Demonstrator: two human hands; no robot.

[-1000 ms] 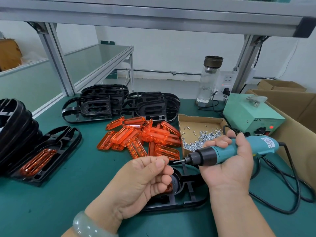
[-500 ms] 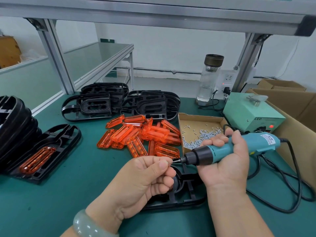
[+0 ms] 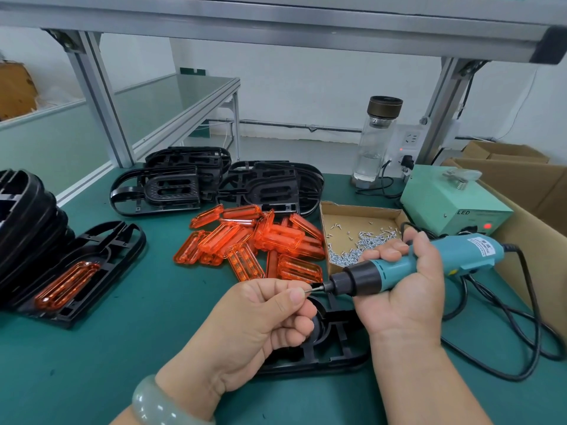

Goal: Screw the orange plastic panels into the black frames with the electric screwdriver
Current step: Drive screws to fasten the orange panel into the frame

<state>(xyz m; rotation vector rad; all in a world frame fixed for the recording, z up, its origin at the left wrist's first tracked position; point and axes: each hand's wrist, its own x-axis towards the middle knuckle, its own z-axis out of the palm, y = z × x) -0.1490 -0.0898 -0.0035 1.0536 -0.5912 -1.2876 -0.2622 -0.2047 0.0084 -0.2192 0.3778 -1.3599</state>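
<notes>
Left hand point(image 3: 264, 326) first: thumb and forefinger are pinched together, the other fingers curled under. Over the last second the small gap between that pinch and the driver's bit has closed, and they now touch. The right hand point(image 3: 405, 299) is wrapped round the electric screwdriver point(image 3: 395, 269), held nearly level and pointing left, and has barely shifted. I judge that a screw is being seated on the bit, though the screw itself is too small to make out. If so, driving on this piece has not begun.

On the green worktop point(image 3: 122, 348), a tall stack of black frames point(image 3: 24, 228) stands at the left edge, and more empty frames point(image 3: 171, 185) lie along the back. Beside the stack lies a finished frame point(image 3: 116, 250) with its fitted panel point(image 3: 66, 285) seated in the slot.

The working frame point(image 3: 325, 354) lies flat directly under both hands. It is largely hidden, so I cannot tell whether a panel sits in it.

The orange plastic panels point(image 3: 254, 240) are heaped between the back frames and the hands. They are glossy, translucent, ribbed oblongs with rounded ends.

Just right of the heap, a cardboard tray point(image 3: 352, 217) holds loose screws point(image 3: 362, 243), close behind the right hand's fingers.
</notes>
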